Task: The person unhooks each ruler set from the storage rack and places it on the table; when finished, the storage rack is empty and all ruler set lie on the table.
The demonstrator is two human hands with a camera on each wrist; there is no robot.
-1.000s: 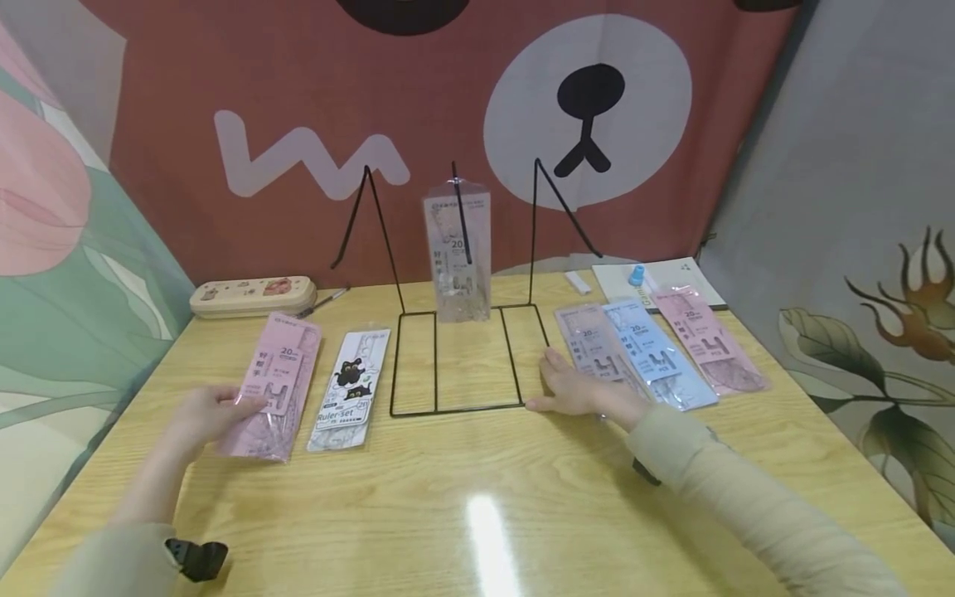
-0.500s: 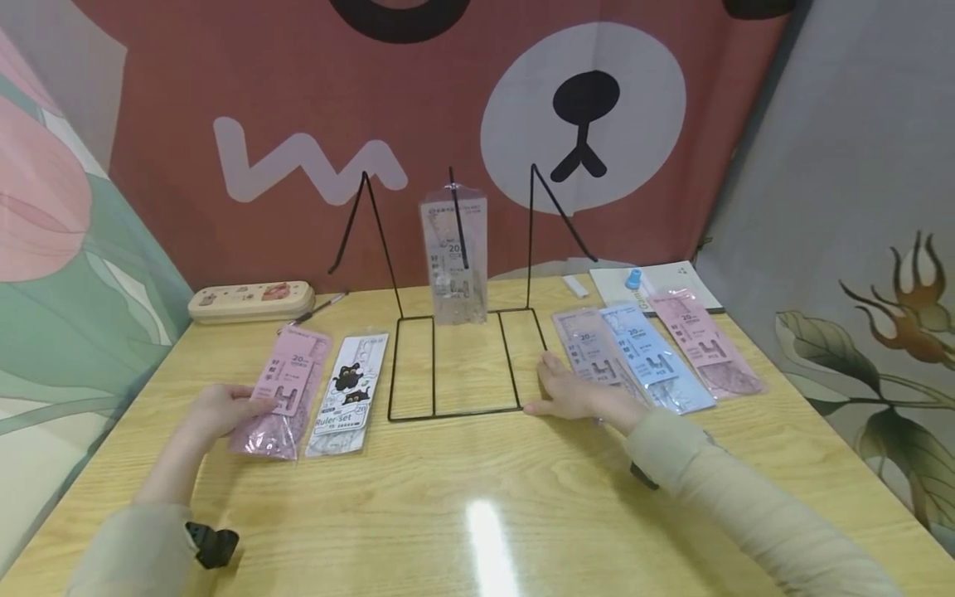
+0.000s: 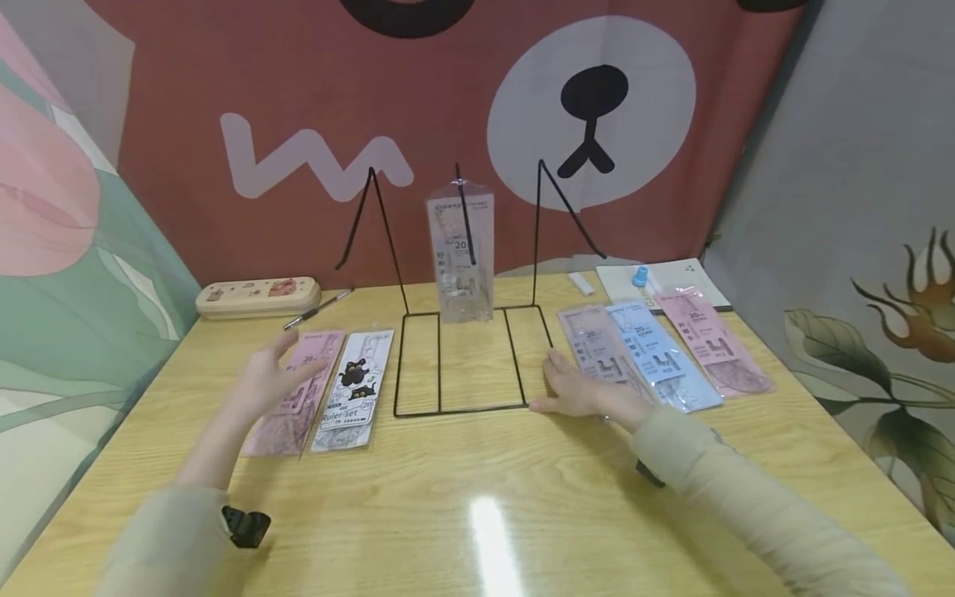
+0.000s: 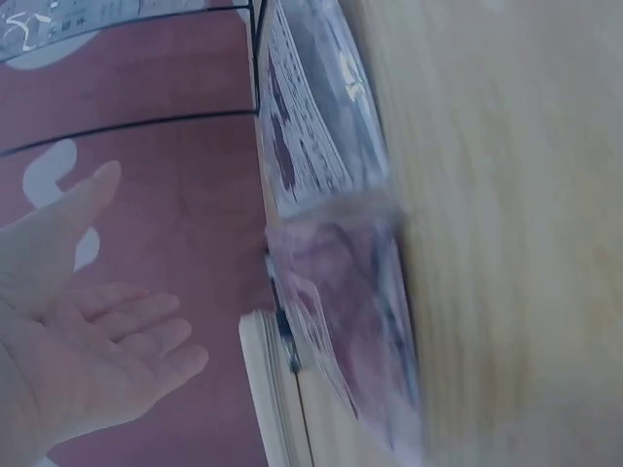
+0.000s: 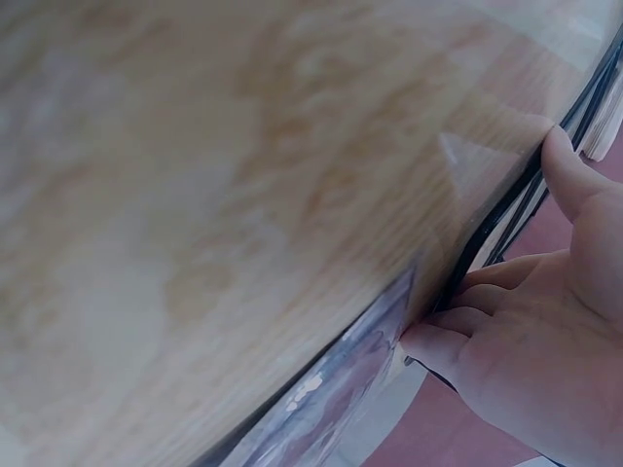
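In the head view my left hand [image 3: 263, 388] hovers, fingers extended and apart, over a pink packaged ruler set [image 3: 283, 433]. That pack lies flat, partly hidden by the hand. Against its right side lies a white ruler set [image 3: 349, 390] with black cats printed on it. The left wrist view shows the bare palm [image 4: 97, 360] beside the packs. My right hand [image 3: 578, 390] holds the front right corner of a black wire display rack [image 3: 477, 409], thumb on the front bar and fingers at the side bar. A clear-wrapped ruler set [image 3: 462, 282] hangs from the rack's middle hook.
Right of the rack lie a pale purple ruler set [image 3: 593, 336], a blue one [image 3: 656, 352] and a pink one [image 3: 712, 340]. Behind them are a notebook [image 3: 701, 282], a blue cap-like piece [image 3: 639, 276] and a white eraser-like block [image 3: 580, 283]. A pencil case [image 3: 257, 300] and pen [image 3: 317, 309] sit back left.
The left hand slid the pink ruler set rightward to beside the white one, then let go and lifted with its fingers spread. The right hand stayed at the rack's corner.
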